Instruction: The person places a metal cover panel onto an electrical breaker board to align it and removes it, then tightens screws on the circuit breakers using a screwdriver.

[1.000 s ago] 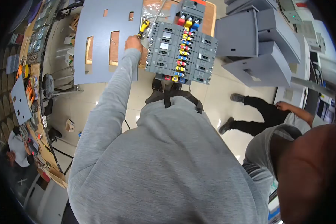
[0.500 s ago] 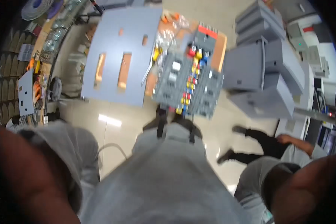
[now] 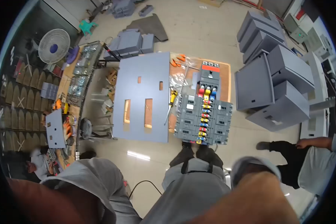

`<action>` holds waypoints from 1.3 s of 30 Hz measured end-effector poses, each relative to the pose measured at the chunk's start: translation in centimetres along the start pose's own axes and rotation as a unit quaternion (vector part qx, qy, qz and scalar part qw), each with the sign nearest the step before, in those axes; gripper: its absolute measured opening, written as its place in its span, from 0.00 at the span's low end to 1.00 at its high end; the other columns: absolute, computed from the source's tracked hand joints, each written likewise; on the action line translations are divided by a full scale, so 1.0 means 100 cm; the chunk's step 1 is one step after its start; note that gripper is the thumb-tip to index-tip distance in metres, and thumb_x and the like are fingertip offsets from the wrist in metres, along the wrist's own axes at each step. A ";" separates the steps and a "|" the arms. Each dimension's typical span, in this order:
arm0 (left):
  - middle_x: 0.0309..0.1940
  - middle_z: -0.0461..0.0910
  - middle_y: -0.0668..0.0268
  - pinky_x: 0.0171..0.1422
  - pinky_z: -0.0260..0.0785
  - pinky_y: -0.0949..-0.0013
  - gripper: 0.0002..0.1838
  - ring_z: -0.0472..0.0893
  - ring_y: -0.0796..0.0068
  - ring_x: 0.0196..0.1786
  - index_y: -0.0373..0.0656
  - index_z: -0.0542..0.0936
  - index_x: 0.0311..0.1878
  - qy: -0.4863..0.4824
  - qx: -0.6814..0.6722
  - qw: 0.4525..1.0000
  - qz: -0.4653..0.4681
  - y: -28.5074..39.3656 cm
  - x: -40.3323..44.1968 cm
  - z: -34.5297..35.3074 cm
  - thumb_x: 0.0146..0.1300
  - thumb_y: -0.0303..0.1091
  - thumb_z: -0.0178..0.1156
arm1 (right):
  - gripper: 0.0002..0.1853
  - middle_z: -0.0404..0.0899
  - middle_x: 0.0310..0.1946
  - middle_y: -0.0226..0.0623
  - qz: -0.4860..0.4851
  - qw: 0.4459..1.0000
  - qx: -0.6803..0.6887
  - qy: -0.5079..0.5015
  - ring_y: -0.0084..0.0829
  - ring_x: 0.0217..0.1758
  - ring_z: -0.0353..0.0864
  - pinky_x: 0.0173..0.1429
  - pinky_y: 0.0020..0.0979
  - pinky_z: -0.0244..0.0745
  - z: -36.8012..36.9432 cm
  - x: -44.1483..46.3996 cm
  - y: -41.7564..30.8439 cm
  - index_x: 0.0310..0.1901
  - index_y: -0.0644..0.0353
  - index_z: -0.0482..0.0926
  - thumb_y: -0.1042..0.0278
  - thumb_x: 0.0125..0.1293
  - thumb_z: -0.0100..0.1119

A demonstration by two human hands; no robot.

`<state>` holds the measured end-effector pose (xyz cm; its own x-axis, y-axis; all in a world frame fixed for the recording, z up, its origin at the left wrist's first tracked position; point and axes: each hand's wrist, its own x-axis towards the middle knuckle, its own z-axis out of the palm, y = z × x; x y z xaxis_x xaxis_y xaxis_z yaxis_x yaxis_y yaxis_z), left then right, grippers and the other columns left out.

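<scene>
Neither of my hands shows. Only my left forearm (image 3: 44, 201) and my right forearm (image 3: 250, 199) rise blurred along the bottom edge, close to the camera, so whatever the hands touch is hidden. In front of me, a circuit breaker assembly (image 3: 222, 121) with red, yellow and blue busbar pieces sits at the near right of a wooden table (image 3: 223, 80). A larger breaker (image 3: 210, 76) with a red band tops it. Left of it lies a flat grey panel (image 3: 138, 93) with rectangular cutouts. A yellow-handled screwdriver (image 3: 173, 99) rests between them.
Grey metal enclosures (image 3: 255, 80) stand at the right, with more grey boxes (image 3: 130, 41) behind the table. A seated person (image 3: 317, 164) is at the right, another person (image 3: 41, 164) at the far left. A workbench (image 3: 69, 74) and fan (image 3: 54, 45) are at left.
The view has tilted up and shifted, so the table sits lower and more floor shows behind it. My right forearm has swung inward. The table's items appear unmoved.
</scene>
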<state>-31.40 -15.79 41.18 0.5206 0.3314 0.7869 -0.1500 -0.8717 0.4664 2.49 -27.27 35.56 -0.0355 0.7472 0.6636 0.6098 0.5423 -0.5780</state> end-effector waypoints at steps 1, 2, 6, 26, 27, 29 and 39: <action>0.49 0.84 0.60 0.55 0.75 0.69 0.20 0.82 0.74 0.48 0.34 0.78 0.58 -0.003 0.008 1.000 0.002 0.005 0.003 -0.003 0.65 0.30 0.67 | 0.31 0.80 0.56 0.51 -0.004 1.000 0.003 0.002 0.35 0.51 0.84 0.57 0.33 0.80 -0.003 0.001 -0.003 0.69 0.66 0.66 0.67 0.68 0.65; 0.49 0.84 0.60 0.55 0.75 0.69 0.20 0.82 0.74 0.48 0.34 0.78 0.58 -0.001 0.015 1.000 0.010 0.012 0.005 -0.004 0.65 0.30 0.67 | 0.31 0.80 0.56 0.51 -0.011 1.000 0.001 0.003 0.35 0.51 0.84 0.57 0.33 0.80 -0.005 0.001 -0.003 0.69 0.66 0.66 0.67 0.68 0.65; 0.49 0.83 0.59 0.54 0.75 0.69 0.21 0.82 0.74 0.48 0.34 0.77 0.59 0.000 0.039 0.999 0.015 0.032 0.010 -0.001 0.64 0.29 0.68 | 0.31 0.79 0.57 0.52 -0.024 1.000 0.013 -0.004 0.36 0.51 0.84 0.57 0.33 0.80 -0.014 -0.003 -0.008 0.70 0.66 0.66 0.67 0.68 0.64; 0.51 0.82 0.59 0.53 0.75 0.69 0.27 0.82 0.73 0.47 0.34 0.74 0.62 0.016 0.076 0.997 -0.024 0.089 0.015 -0.011 0.60 0.28 0.70 | 0.31 0.78 0.57 0.55 0.000 0.998 0.055 -0.040 0.38 0.51 0.85 0.56 0.34 0.82 -0.039 0.015 -0.034 0.70 0.68 0.64 0.66 0.70 0.62; 0.51 0.82 0.59 0.53 0.75 0.69 0.27 0.82 0.73 0.47 0.34 0.74 0.62 0.016 0.085 0.996 -0.027 0.096 0.016 -0.014 0.60 0.28 0.70 | 0.30 0.78 0.58 0.55 -0.002 0.997 0.060 -0.043 0.39 0.51 0.85 0.56 0.34 0.82 -0.040 0.019 -0.034 0.70 0.68 0.64 0.66 0.70 0.62; 0.51 0.82 0.59 0.53 0.75 0.69 0.28 0.82 0.73 0.47 0.34 0.74 0.62 0.019 0.108 0.993 -0.034 0.113 0.017 -0.020 0.60 0.28 0.71 | 0.30 0.78 0.58 0.55 -0.009 0.997 0.060 -0.044 0.39 0.51 0.85 0.56 0.34 0.82 -0.042 0.024 -0.035 0.70 0.69 0.63 0.66 0.71 0.61; 0.52 0.81 0.58 0.53 0.75 0.69 0.31 0.82 0.72 0.47 0.34 0.72 0.64 0.060 0.262 0.961 -0.066 0.224 0.007 -0.043 0.58 0.27 0.72 | 0.30 0.78 0.58 0.56 -0.141 0.983 0.081 -0.082 0.40 0.51 0.85 0.56 0.34 0.83 -0.041 0.070 -0.059 0.70 0.70 0.62 0.66 0.72 0.60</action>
<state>-37.99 -33.55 53.90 0.4002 0.4636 0.7905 0.3716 -0.8706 0.3224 1.84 -26.83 45.55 -0.3199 0.6034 0.7304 0.4232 0.7808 -0.4597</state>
